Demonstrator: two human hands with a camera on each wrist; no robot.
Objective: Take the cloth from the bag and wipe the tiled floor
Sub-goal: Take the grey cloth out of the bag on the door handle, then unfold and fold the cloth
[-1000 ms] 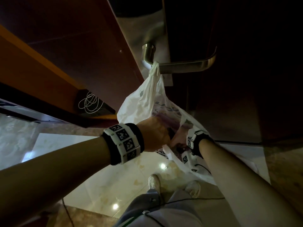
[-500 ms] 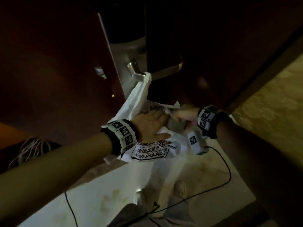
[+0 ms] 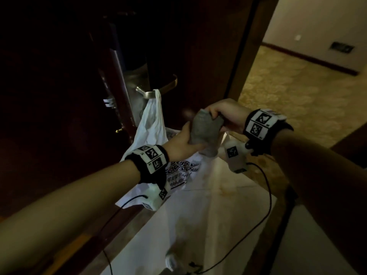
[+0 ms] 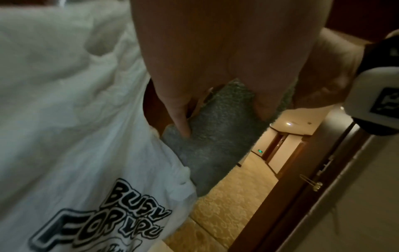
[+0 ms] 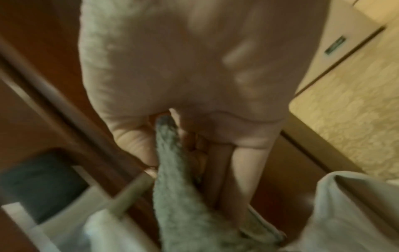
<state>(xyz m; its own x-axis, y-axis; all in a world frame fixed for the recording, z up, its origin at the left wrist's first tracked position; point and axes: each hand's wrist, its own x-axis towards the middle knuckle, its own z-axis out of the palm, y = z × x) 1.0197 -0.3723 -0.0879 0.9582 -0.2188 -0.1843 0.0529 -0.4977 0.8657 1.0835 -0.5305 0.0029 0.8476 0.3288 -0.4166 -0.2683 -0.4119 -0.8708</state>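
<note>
A white plastic bag [image 3: 151,124] with black print hangs from the metal door handle [image 3: 156,90]. A grey terry cloth [image 3: 204,132] is out of the bag, just above its mouth. My right hand [image 3: 216,114] grips the cloth's upper end. My left hand [image 3: 186,141] holds its lower part from the left, fingers curled round it. The left wrist view shows the cloth [image 4: 218,134] between my fingers beside the printed bag [image 4: 86,153]. In the blurred right wrist view the cloth [image 5: 172,179] runs out of my closed fingers. Pale tiled floor [image 3: 208,215] lies below.
The dark wooden door [image 3: 198,56] and its frame [image 3: 244,66] stand right behind the bag. A patterned yellow carpet [image 3: 297,92] begins past the doorway at right. Thin black cables [image 3: 266,195] hang from both wristbands. My shoes [image 3: 170,262] are on the tiles below.
The right hand has pulled the grey cloth up out of the bag. The left hand has moved from the bag's mouth to the cloth. The head view swung right toward the doorway.
</note>
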